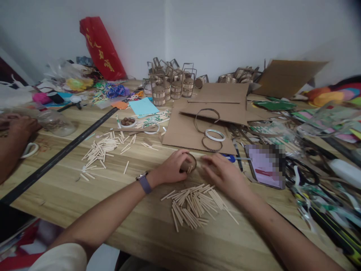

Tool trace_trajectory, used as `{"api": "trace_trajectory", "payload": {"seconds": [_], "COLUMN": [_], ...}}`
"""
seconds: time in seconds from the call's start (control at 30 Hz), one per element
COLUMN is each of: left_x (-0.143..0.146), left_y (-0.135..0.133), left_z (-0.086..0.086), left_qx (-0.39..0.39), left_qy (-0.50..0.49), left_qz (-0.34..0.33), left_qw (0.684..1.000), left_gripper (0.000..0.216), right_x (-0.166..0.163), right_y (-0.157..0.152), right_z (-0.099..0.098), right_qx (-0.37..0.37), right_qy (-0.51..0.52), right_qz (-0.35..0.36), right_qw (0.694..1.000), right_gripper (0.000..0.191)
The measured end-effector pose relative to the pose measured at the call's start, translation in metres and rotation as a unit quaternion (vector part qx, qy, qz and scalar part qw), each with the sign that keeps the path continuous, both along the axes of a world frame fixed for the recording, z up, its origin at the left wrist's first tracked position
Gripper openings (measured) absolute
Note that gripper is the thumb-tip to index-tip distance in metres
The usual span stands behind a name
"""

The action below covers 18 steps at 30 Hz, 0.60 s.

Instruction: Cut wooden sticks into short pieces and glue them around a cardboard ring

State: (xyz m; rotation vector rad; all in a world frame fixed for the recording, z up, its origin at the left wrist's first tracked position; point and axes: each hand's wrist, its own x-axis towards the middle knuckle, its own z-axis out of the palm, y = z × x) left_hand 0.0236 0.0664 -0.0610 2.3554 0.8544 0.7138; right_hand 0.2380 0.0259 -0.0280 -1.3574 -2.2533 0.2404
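- the wooden table (118, 210) is stretching out under both hands and carrying everything else
- flat cardboard sheets (183, 130) are lying just beyond the hands, with a white tape ring (214, 134) sitting on them beyond the right hand
- a long black strip (62, 154) is running slantwise across the table, well out to the left of the left hand
- another person's hand (21, 126) is resting at the far left edge, beside a glass jar (56, 122), well apart from the wearer's hands
- a heap of thin wooden sticks (193, 205) is lying just in front of both hands, on the near side, while a second scatter of sticks (100, 150) is lying further off to the left
- the left hand (173, 165) is curling closed around a small round cardboard piece (189, 163), which is sitting on the table between the two hands
- the right hand (222, 173) is lying loosely open, palm down and slightly blurred, its fingertips pointing at the round piece and holding nothing
- a purple-strapped watch (144, 183) is sitting on the left wrist
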Motion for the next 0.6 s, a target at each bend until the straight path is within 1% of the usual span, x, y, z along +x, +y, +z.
{"api": "trace_trajectory", "payload": {"seconds": [0.1,0.17,0.23,0.3,0.37,0.6], "left_x": [0.000,0.000,0.001,0.002,0.003,0.003], "left_y": [-0.001,-0.001,0.000,0.000,0.000,0.000], "left_z": [-0.001,-0.003,-0.006,-0.007,-0.008,-0.005], "left_qx": [0.009,0.016,0.015,0.012,0.012,0.020], "left_qy": [0.010,0.015,0.021,0.026,0.026,0.034], "left_qz": [-0.006,-0.001,0.014,0.026,0.031,0.025], "left_qw": [1.000,1.000,1.000,0.999,0.999,0.999], "left_gripper": [0.050,0.055,0.060,0.064,0.064,0.060], "right_x": [0.022,0.038,0.050,0.057,0.061,0.066], "right_y": [-0.001,-0.002,-0.004,-0.005,-0.004,0.001], "right_z": [0.004,0.001,-0.006,-0.013,-0.019,-0.022], "right_qx": [0.002,-0.001,-0.017,-0.050,-0.079,-0.098], "right_qy": [-0.051,-0.110,-0.165,-0.193,-0.195,-0.172], "right_qz": [-0.099,-0.166,-0.210,-0.227,-0.227,-0.210], "right_qw": [0.994,0.980,0.964,0.953,0.951,0.957], "right_gripper": [0.025,0.029,0.033,0.034,0.033,0.031]}}
